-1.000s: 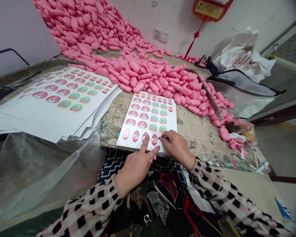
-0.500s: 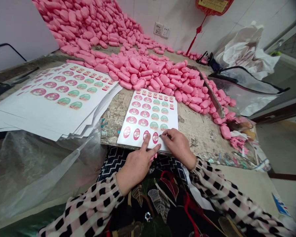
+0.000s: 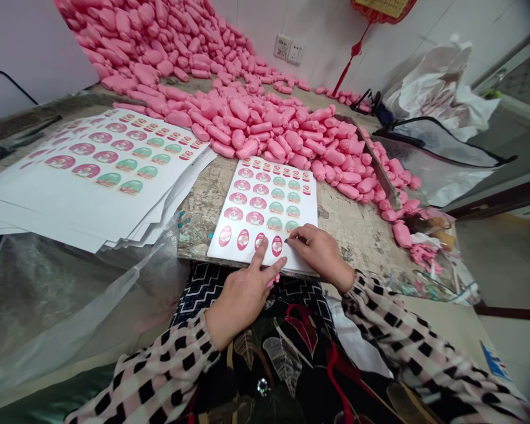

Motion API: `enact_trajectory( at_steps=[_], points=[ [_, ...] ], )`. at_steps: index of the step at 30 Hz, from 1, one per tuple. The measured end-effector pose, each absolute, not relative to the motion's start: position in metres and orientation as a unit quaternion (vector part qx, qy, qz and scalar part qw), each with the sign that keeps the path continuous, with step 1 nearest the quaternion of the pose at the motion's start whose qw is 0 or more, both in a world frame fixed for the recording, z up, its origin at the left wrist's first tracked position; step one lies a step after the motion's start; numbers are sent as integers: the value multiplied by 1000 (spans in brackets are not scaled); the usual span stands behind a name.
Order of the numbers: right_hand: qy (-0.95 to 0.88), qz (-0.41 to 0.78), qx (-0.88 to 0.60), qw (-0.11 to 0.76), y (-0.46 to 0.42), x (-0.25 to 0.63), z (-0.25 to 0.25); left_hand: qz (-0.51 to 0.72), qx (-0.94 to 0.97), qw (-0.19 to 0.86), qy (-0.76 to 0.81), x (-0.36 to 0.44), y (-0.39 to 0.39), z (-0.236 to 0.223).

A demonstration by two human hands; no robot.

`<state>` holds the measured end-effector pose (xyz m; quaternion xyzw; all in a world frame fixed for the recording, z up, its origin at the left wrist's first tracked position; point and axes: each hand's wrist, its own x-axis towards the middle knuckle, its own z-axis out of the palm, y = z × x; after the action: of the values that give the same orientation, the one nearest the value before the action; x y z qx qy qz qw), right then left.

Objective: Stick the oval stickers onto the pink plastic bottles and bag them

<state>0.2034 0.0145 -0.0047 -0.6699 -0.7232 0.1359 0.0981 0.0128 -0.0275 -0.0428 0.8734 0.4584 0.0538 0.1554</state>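
A white sticker sheet (image 3: 265, 203) with rows of pink, green and red oval stickers lies at the table's near edge. My left hand (image 3: 242, 294) rests on its near edge, two fingers stretched onto the paper beside a red oval sticker (image 3: 277, 245). Its other fingers curl under, and a bit of a pink piece (image 3: 272, 283) shows beneath them. My right hand (image 3: 320, 253) lies on the sheet's near right corner. Its fingertips pinch together just right of that red sticker. What they pinch is too small to make out.
A big heap of pink soft pieces (image 3: 256, 123) covers the back of the worn table (image 3: 357, 229) and climbs the wall. A stack of sticker sheets (image 3: 92, 176) lies at left above a clear plastic bag (image 3: 70, 294). White bags (image 3: 437, 88) stand at right.
My right hand's fingertips have crept slightly up the sheet. My left hand stays pressed in the same spot. The view has shifted a little.
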Motion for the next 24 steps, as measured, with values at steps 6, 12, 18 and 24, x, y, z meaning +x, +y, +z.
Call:
enact_trajectory(
  at_steps=[6,12,18,24],
  points=[
    [-723,136,-670,98,16,204,-6,56,873,159,458,13,-27,-44],
    [-723,152,-666,99,13,203,-6,63,870,163,460,13,-27,-44],
    [-682,183,-695,135,9,200,-14,54,871,156,464,15,-26,-45],
    [-630,200,-734,155,2,190,-17,42,875,133,463,17,-27,-45]
  ],
)
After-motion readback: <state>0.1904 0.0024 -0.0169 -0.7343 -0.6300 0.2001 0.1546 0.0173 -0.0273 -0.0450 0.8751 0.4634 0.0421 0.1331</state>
